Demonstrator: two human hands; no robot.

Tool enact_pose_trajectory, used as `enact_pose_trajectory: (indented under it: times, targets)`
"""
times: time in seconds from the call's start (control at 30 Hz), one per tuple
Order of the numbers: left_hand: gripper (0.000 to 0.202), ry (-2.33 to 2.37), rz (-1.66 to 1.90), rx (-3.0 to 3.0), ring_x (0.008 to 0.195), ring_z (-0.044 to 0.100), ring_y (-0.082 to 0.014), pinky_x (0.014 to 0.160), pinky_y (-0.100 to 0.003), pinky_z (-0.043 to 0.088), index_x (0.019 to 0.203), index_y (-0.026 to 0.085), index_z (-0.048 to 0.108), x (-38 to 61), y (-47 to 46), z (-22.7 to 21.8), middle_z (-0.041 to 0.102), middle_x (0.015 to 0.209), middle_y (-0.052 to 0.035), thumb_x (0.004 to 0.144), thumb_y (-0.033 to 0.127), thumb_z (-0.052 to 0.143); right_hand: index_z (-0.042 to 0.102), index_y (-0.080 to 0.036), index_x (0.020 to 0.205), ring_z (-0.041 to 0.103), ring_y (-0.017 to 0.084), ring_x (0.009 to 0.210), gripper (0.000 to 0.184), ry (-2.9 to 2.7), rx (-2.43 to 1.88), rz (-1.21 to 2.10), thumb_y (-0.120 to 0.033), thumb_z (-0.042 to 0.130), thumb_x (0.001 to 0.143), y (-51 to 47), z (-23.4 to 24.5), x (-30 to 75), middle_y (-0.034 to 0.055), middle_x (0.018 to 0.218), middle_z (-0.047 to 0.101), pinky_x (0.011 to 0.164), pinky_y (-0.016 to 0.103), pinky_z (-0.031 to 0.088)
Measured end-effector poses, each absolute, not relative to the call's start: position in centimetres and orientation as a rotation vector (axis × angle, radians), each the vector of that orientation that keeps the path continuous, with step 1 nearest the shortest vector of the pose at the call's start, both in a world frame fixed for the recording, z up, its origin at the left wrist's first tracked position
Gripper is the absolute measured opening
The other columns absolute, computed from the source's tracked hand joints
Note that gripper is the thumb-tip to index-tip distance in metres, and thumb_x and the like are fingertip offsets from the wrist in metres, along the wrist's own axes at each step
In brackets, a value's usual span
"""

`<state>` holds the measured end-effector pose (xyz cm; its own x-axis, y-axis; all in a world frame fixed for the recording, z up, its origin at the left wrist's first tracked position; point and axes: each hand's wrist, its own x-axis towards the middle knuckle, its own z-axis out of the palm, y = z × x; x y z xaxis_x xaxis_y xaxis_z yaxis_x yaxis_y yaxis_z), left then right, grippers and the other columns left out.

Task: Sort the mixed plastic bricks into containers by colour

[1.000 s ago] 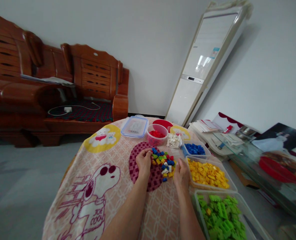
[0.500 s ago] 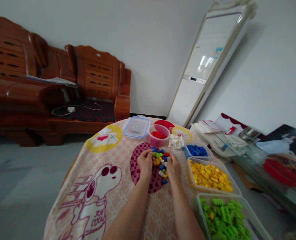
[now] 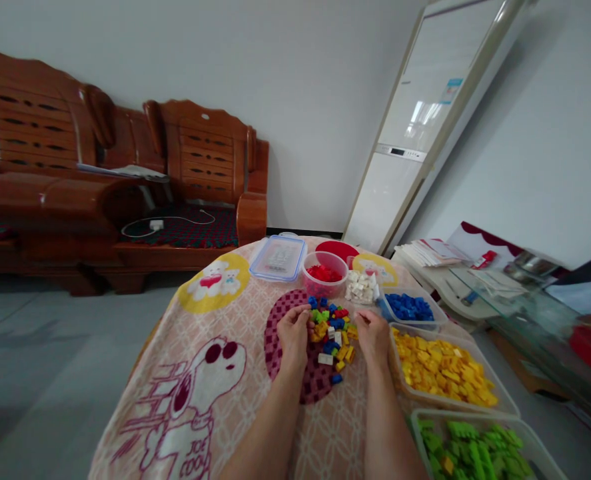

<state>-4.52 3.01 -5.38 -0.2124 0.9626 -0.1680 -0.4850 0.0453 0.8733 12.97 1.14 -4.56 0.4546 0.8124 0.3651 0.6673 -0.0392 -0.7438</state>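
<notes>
A pile of mixed small bricks [image 3: 332,328] in red, blue, yellow, green and white lies on a cartoon-print cloth [image 3: 215,373] over the table. My left hand [image 3: 294,331] rests at the pile's left edge with fingers curled onto the bricks. At the pile's right edge my right hand [image 3: 373,336] has its fingers bent towards the bricks. Whether either hand has a brick pinched is hidden by the fingers.
Sorted tubs stand around: red bricks [image 3: 324,273], white bricks [image 3: 361,287], blue bricks [image 3: 408,308], yellow bricks [image 3: 442,370], green bricks [image 3: 470,450]. A clear lid [image 3: 278,257] lies at the back. A wooden sofa [image 3: 100,180] stands left, a floor air conditioner [image 3: 420,127] and glass table [image 3: 535,313] right.
My right hand drew in against the pile, then spread back out to the right edge. The bricks are a little more spread. The view shifted slightly.
</notes>
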Motion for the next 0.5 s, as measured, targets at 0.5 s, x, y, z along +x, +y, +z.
enact_pose_trajectory:
  times: [0.5]
  targets:
    - [0.027, 1.089, 1.485, 0.651, 0.047, 0.053, -0.0079, 0.045, -0.019, 0.042, 0.085, 0.011, 0.071, -4.3, 3.0, -4.9, 0.063, 0.063, 0.0005, 0.064, 0.028, 0.067, 0.07, -0.021, 0.107, 0.069, 0.022, 0.093, 0.028, -1.771, -2.197, 0.091, -0.027, 0.065, 0.081, 0.7, -3.1, 10.2, 0.0094, 0.099, 0.075, 0.078, 0.029, 0.046]
